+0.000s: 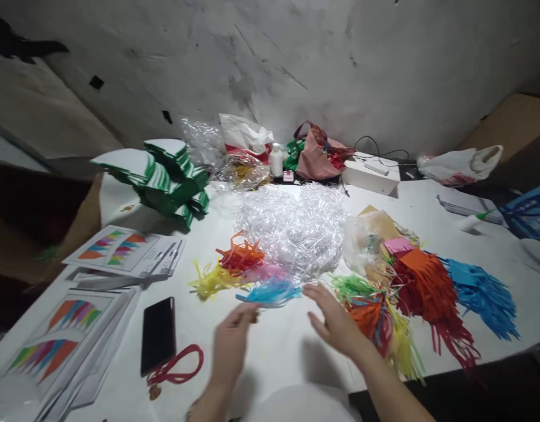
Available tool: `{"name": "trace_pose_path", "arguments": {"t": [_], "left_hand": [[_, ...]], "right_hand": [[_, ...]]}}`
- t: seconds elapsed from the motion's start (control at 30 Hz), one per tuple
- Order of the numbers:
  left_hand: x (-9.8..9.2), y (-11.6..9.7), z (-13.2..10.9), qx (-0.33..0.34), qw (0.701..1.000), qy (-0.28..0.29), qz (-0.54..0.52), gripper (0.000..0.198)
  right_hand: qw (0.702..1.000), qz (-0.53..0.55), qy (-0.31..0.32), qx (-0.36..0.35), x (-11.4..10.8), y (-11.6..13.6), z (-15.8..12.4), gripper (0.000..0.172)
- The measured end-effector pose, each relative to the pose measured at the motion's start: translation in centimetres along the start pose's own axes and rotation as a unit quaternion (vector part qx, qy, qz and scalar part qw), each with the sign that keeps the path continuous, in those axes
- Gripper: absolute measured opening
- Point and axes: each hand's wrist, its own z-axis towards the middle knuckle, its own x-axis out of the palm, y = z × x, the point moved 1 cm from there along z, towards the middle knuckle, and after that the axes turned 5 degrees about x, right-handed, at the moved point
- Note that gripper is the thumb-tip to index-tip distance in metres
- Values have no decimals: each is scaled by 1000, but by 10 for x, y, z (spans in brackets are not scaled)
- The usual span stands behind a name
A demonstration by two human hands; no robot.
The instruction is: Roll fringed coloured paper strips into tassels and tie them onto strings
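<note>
A bundle of blue paper strips (272,292) lies across the near middle of the white table. My left hand (234,334) is at its near left edge, thumb and fingers pinched together on the strips; motion blurs the fingertips. My right hand (333,319) is open at the bundle's right end, thumb apart from the fingers and fingertips close to the strips. Just beyond lie pink strips (267,272), orange-red strips (241,256) and yellow strips (212,280). Behind them spreads a large tangle of white string (296,225).
Colourful tassels (375,322), red fringed paper (423,281) and blue fringed paper (485,296) lie right. On the left are a black phone (158,334) with a red cord (182,363), printed sheets (67,334) and green-edged stacks (159,176). Bags and a white box (370,174) line the wall.
</note>
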Motion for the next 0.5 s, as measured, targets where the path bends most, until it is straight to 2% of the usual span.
{"name": "trace_pose_path", "arguments": {"t": [0.07,0.1,0.17,0.2,0.23,0.3,0.4,0.43,0.5], "left_hand": [[28,-2,-15,19,995,79,-51,33],[35,1,-18,26,992,100,-66,30],[35,12,-16,40,989,119,-76,28],[30,20,-10,46,989,120,-71,28],[21,30,0,49,991,112,-59,28],[-3,51,28,40,998,54,-6,30],[-38,81,82,5,991,-98,88,42],[-46,88,100,-1,986,-128,104,44],[-57,101,131,-9,980,-149,129,46]], "right_hand": [[996,76,41,-38,23,40,14,58],[992,107,58,-30,33,52,20,55],[986,143,84,13,49,61,26,37],[984,146,94,36,55,59,27,26],[984,139,101,55,61,55,26,23],[983,120,109,82,71,45,23,33],[978,125,117,121,84,35,13,40],[975,131,121,132,88,34,11,41],[972,134,131,145,96,34,7,42]]}}
